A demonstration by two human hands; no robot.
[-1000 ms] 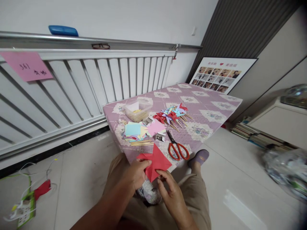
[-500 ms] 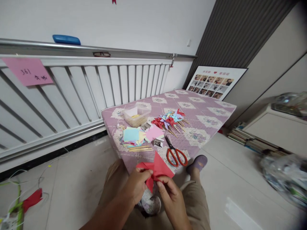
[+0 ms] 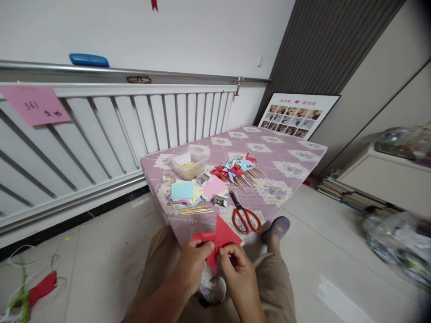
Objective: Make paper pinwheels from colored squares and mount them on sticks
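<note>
Both hands hold a red paper pinwheel (image 3: 225, 233) above my lap, just off the table's near edge. My left hand (image 3: 197, 260) pinches its left side, thumb near the centre. With thumb and fingers closed, my right hand (image 3: 238, 264) grips the lower right part close to the middle. One pointed flap stands up, and another hangs down between the hands. Beyond it on the table lie orange-handled scissors (image 3: 245, 219), a small box of metal pins (image 3: 220, 202), a row of wooden sticks (image 3: 195, 209) and a stack of coloured paper squares (image 3: 182, 191).
The table has a purple flowered cloth (image 3: 286, 169). A plastic tub (image 3: 189, 167) and finished pinwheels on sticks (image 3: 235, 170) stand farther back. A white radiator (image 3: 134, 121) runs along the left wall. Books (image 3: 340, 190) and plastic bags (image 3: 397, 242) are at right.
My right thumb and fingers have moved up toward the pinwheel's centre. The left hand keeps its pinch. The whole view has shifted slightly.
</note>
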